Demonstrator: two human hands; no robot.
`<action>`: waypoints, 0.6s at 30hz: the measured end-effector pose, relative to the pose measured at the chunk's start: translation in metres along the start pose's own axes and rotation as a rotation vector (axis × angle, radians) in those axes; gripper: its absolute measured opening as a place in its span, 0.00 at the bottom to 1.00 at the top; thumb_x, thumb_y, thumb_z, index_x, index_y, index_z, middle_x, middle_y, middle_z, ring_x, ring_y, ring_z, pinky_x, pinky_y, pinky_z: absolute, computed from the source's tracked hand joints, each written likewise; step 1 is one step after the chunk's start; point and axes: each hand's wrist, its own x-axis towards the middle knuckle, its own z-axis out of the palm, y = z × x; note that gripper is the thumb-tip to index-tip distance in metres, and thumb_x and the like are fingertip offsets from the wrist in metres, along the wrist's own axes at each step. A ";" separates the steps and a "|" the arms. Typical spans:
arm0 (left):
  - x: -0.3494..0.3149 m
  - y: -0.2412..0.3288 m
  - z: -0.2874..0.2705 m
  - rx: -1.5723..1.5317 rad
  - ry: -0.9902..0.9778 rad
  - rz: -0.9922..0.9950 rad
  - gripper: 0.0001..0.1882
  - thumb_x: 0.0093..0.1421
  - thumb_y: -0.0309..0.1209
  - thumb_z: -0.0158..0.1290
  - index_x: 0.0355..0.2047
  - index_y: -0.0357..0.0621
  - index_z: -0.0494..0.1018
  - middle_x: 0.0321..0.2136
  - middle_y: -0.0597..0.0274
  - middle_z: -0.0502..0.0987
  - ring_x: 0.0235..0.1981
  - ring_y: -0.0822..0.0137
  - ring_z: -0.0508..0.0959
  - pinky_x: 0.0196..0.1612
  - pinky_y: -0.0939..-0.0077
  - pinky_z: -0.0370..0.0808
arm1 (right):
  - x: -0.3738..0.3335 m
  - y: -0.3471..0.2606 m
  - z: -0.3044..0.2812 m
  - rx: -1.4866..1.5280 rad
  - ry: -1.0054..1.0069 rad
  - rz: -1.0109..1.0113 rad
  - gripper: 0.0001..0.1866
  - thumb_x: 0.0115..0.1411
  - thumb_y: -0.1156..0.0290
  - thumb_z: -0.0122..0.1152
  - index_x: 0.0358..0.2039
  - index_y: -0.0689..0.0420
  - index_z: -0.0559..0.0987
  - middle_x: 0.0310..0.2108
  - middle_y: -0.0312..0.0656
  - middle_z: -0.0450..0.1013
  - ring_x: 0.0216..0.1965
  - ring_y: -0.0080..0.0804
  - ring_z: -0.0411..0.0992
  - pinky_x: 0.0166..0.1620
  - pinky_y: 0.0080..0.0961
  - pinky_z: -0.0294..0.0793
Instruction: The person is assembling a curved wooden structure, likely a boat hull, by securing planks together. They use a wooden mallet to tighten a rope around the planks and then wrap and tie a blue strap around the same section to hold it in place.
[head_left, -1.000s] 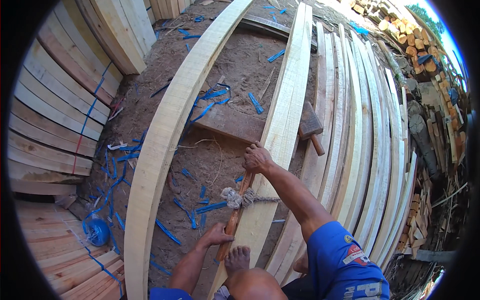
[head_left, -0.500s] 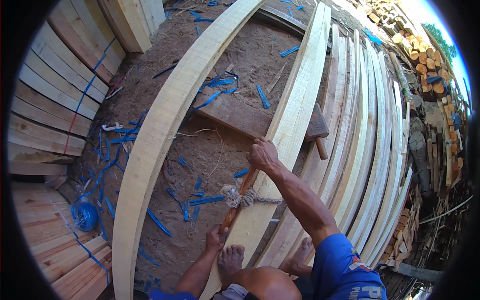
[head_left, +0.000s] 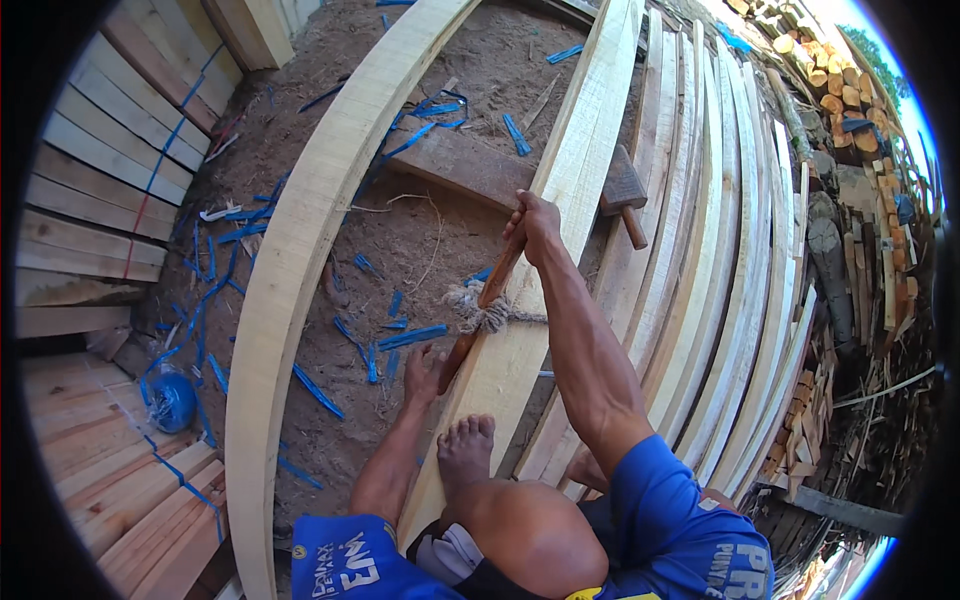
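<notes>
A reddish-brown wooden stick slants along the left edge of a pale plank. Rope is wound around the stick's middle and runs across the plank. My right hand is closed around the stick's upper end. Beside the lower end, my left hand has its fingers stretched apart, resting against the stick or just off it. My bare foot presses on the plank below. Just right of the plank lies a wooden mallet, its handle pointing down.
A brown crosspiece lies under the plank. Left of it is a long thick beam. Many planks lie side by side on the right; stacked boards stand at left. Blue strap scraps and a blue ball of strap lie around.
My right hand has moved up with the stick's upper end, which tilts more steeply. My left hand has shifted up slightly and loosened its fingers from the lower end. The view has shifted slightly.
</notes>
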 end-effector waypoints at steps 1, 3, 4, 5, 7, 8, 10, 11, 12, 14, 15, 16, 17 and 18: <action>0.012 0.023 -0.002 -0.077 0.090 -0.042 0.30 0.56 0.52 0.53 0.48 0.38 0.70 0.38 0.55 0.76 0.41 0.58 0.75 0.46 0.65 0.70 | -0.009 -0.004 -0.002 -0.010 -0.020 -0.038 0.14 0.58 0.65 0.55 0.18 0.55 0.67 0.14 0.38 0.63 0.14 0.32 0.66 0.22 0.34 0.71; 0.045 0.107 0.000 -0.424 0.080 0.052 0.25 0.57 0.46 0.55 0.47 0.39 0.71 0.37 0.60 0.76 0.40 0.68 0.74 0.45 0.72 0.70 | -0.034 -0.010 -0.002 -0.039 -0.076 -0.136 0.13 0.56 0.67 0.55 0.17 0.55 0.67 0.13 0.39 0.63 0.14 0.32 0.66 0.23 0.34 0.72; 0.056 0.151 0.001 -0.491 0.013 0.161 0.21 0.62 0.44 0.50 0.45 0.39 0.70 0.38 0.61 0.75 0.39 0.72 0.73 0.43 0.77 0.70 | -0.056 -0.011 0.001 -0.057 -0.124 -0.197 0.13 0.55 0.67 0.54 0.16 0.55 0.66 0.13 0.39 0.63 0.14 0.33 0.66 0.23 0.33 0.72; 0.068 0.194 0.006 -0.515 -0.041 0.228 0.22 0.62 0.46 0.49 0.43 0.38 0.70 0.37 0.62 0.74 0.38 0.73 0.73 0.42 0.78 0.70 | -0.076 -0.005 0.000 -0.073 -0.167 -0.251 0.13 0.54 0.68 0.54 0.15 0.55 0.66 0.13 0.40 0.63 0.14 0.33 0.66 0.24 0.33 0.72; 0.083 0.241 0.026 -0.608 -0.314 0.260 0.25 0.62 0.51 0.47 0.41 0.37 0.71 0.35 0.63 0.74 0.37 0.73 0.73 0.42 0.77 0.70 | -0.095 0.006 -0.029 0.068 -0.288 -0.319 0.11 0.55 0.67 0.52 0.19 0.59 0.72 0.16 0.41 0.67 0.17 0.31 0.67 0.27 0.30 0.71; 0.094 0.250 0.038 -0.660 -0.519 0.214 0.27 0.62 0.53 0.47 0.41 0.37 0.71 0.34 0.62 0.74 0.38 0.72 0.73 0.43 0.77 0.71 | -0.109 0.001 -0.020 0.057 -0.257 -0.357 0.12 0.57 0.66 0.51 0.22 0.59 0.73 0.19 0.40 0.69 0.20 0.29 0.68 0.28 0.27 0.71; 0.104 0.255 0.062 -0.786 -0.808 0.133 0.31 0.60 0.57 0.46 0.41 0.37 0.70 0.35 0.62 0.73 0.39 0.71 0.73 0.44 0.76 0.71 | -0.118 -0.002 -0.022 -0.006 -0.194 -0.387 0.11 0.59 0.66 0.49 0.25 0.58 0.75 0.22 0.34 0.69 0.24 0.21 0.66 0.30 0.19 0.66; 0.105 0.250 0.065 -0.857 -0.876 0.105 0.32 0.59 0.59 0.46 0.43 0.37 0.69 0.36 0.61 0.73 0.39 0.71 0.73 0.43 0.77 0.70 | -0.114 -0.001 -0.030 -0.051 -0.178 -0.379 0.11 0.59 0.66 0.49 0.24 0.57 0.74 0.21 0.30 0.67 0.25 0.16 0.63 0.30 0.14 0.62; 0.105 0.244 0.070 -0.932 -0.945 0.067 0.34 0.58 0.61 0.46 0.44 0.38 0.68 0.37 0.60 0.72 0.39 0.71 0.72 0.43 0.77 0.70 | -0.119 -0.004 -0.027 -0.112 -0.163 -0.428 0.14 0.62 0.62 0.49 0.24 0.55 0.73 0.23 0.28 0.65 0.27 0.14 0.60 0.31 0.13 0.58; 0.100 0.253 0.074 -0.943 -0.816 0.004 0.39 0.56 0.64 0.44 0.48 0.37 0.67 0.42 0.57 0.70 0.39 0.69 0.72 0.42 0.76 0.70 | -0.104 -0.003 -0.050 -0.147 -0.313 -0.311 0.17 0.64 0.57 0.50 0.27 0.57 0.74 0.25 0.29 0.67 0.29 0.15 0.61 0.33 0.14 0.61; 0.103 0.256 0.062 -0.987 -0.745 -0.017 0.40 0.56 0.65 0.44 0.49 0.36 0.67 0.44 0.55 0.70 0.39 0.69 0.72 0.42 0.76 0.70 | -0.107 -0.020 -0.043 -0.189 -0.409 -0.235 0.18 0.64 0.56 0.51 0.28 0.59 0.75 0.25 0.30 0.69 0.30 0.15 0.64 0.35 0.15 0.64; 0.107 0.253 0.054 -0.810 -0.738 0.069 0.41 0.56 0.65 0.43 0.49 0.36 0.67 0.44 0.55 0.71 0.38 0.69 0.72 0.40 0.76 0.70 | -0.110 -0.044 -0.046 -0.264 -0.298 -0.270 0.18 0.64 0.56 0.52 0.29 0.60 0.75 0.27 0.33 0.71 0.32 0.17 0.67 0.36 0.17 0.68; 0.108 0.252 0.043 -0.625 -0.717 0.147 0.41 0.56 0.65 0.42 0.49 0.36 0.68 0.43 0.55 0.72 0.37 0.69 0.72 0.39 0.76 0.70 | -0.106 -0.067 -0.057 -0.334 -0.200 -0.299 0.19 0.63 0.56 0.53 0.30 0.61 0.76 0.29 0.36 0.73 0.34 0.18 0.69 0.37 0.19 0.71; 0.101 0.269 0.038 -0.549 -0.659 0.140 0.34 0.61 0.60 0.42 0.44 0.38 0.71 0.32 0.53 0.75 0.35 0.69 0.74 0.35 0.74 0.71 | -0.082 -0.085 -0.089 -0.332 -0.030 -0.395 0.19 0.63 0.58 0.53 0.30 0.63 0.77 0.31 0.42 0.76 0.37 0.25 0.73 0.39 0.23 0.76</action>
